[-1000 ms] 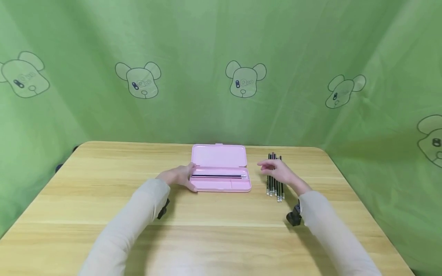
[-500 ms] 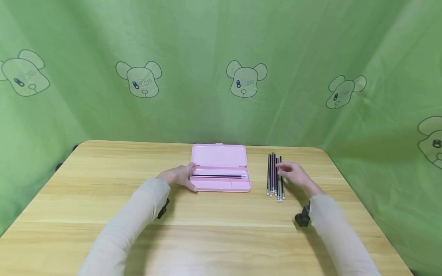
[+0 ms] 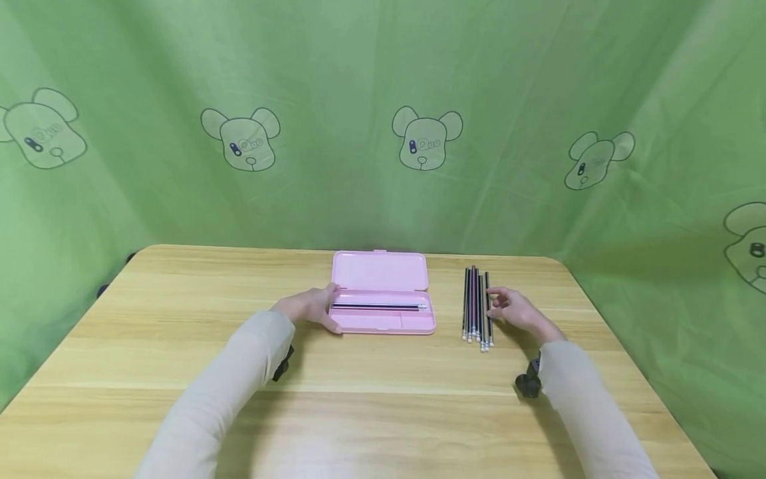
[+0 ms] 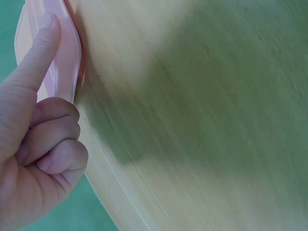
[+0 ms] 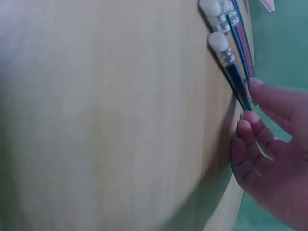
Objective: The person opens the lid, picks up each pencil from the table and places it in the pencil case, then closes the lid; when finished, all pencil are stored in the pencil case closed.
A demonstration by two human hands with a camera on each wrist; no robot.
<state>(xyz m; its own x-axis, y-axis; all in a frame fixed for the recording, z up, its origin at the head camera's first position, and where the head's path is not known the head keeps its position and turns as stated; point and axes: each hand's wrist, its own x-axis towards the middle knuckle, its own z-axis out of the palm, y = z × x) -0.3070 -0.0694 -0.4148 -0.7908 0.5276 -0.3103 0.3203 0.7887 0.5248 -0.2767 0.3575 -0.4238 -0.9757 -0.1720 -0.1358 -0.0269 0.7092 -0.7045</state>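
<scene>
The right hand [image 3: 518,313], half-curled, has shifted to the right edge of the pencils [image 3: 473,306] on the table [image 3: 383,412], seemingly singling 1 out; whether it's pinched, I can't tell. The left hand [image 3: 311,306] grips the pink case [image 3: 380,271].

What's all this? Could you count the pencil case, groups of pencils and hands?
Pink pencil case: 1
Groups of pencils (pencils in the case, bunch beside it): 2
Hands (left hand, right hand): 2
Total: 5

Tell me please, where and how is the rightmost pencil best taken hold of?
Probably pinch the rightmost pencil near its middle, coming from its right: it is long and thin, other pencils crowd its left, and the right hand is beside it.
</scene>
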